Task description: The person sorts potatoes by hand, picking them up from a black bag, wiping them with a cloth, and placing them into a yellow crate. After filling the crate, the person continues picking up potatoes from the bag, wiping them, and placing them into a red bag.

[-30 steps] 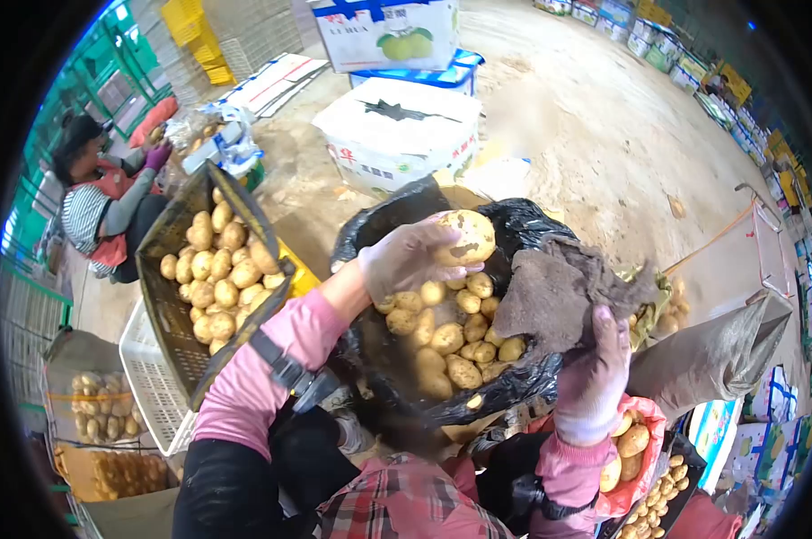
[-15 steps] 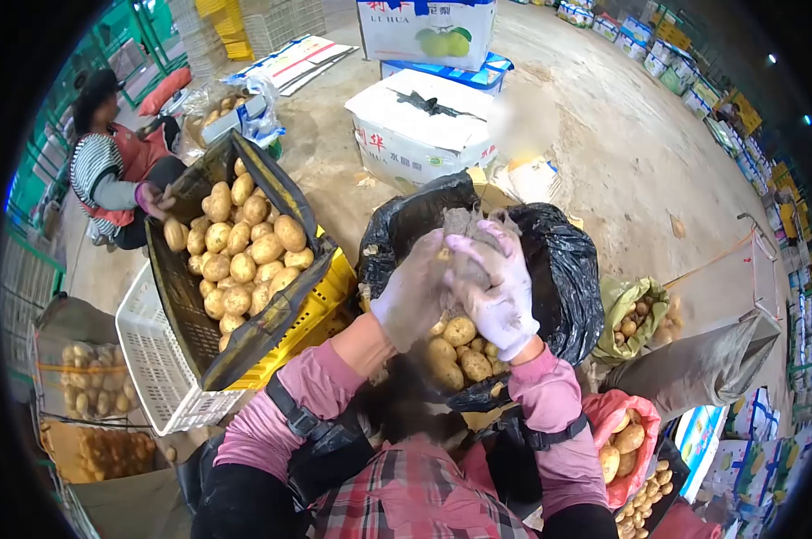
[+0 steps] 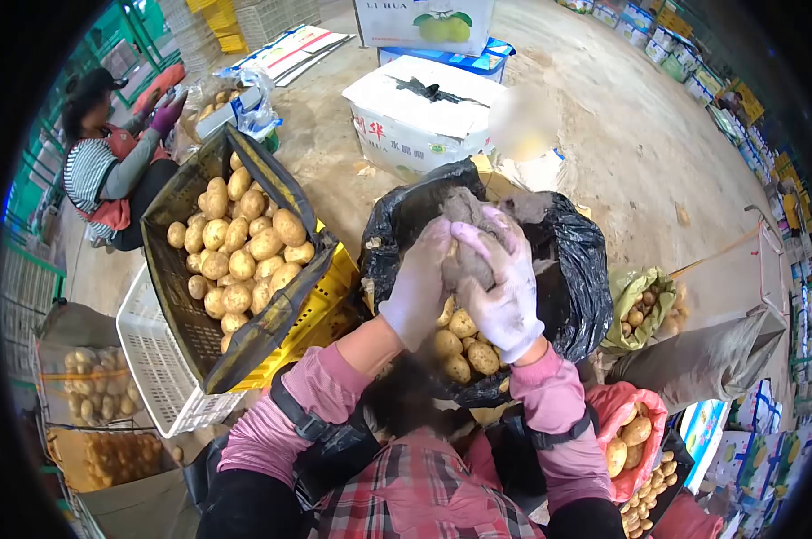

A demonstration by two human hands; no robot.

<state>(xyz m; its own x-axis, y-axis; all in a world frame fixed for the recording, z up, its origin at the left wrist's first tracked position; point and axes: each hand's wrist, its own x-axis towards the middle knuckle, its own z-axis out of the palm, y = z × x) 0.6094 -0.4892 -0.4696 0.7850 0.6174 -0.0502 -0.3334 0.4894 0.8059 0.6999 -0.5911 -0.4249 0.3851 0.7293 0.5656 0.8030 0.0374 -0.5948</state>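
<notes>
1. At the centre of the frame, a brown cloth (image 3: pixel 474 235) is bundled between both gloved hands, held above the open black bag (image 3: pixel 575 269). Whatever the cloth wraps is hidden.
2. The left hand (image 3: pixel 418 286) has its fingers curled closed against the cloth's left side; the right hand (image 3: pixel 507 286) clasps it from the right, fingers spread over the top.
3. Judged from this grip, rubbing goes best with both palms pressing evenly, the bundle kept over the bag so that dirt or a dropped piece falls inside.
4. The black bag holds loose potatoes (image 3: pixel 464 346), visible just below the wrists.
5. Left of centre, a tilted dark crate (image 3: pixel 178 305) is heaped with potatoes, leaning on a yellow crate (image 3: pixel 321 301) and a white crate (image 3: pixel 159 382).
6. At right, a green bag (image 3: pixel 623 301) and, lower, a red bag (image 3: pixel 617 413) each hold potatoes.
7. In the upper left, another person (image 3: pixel 105 166) sits reaching toward a bag of produce.
8. White cartons (image 3: pixel 419 112) stand at upper centre.
</notes>
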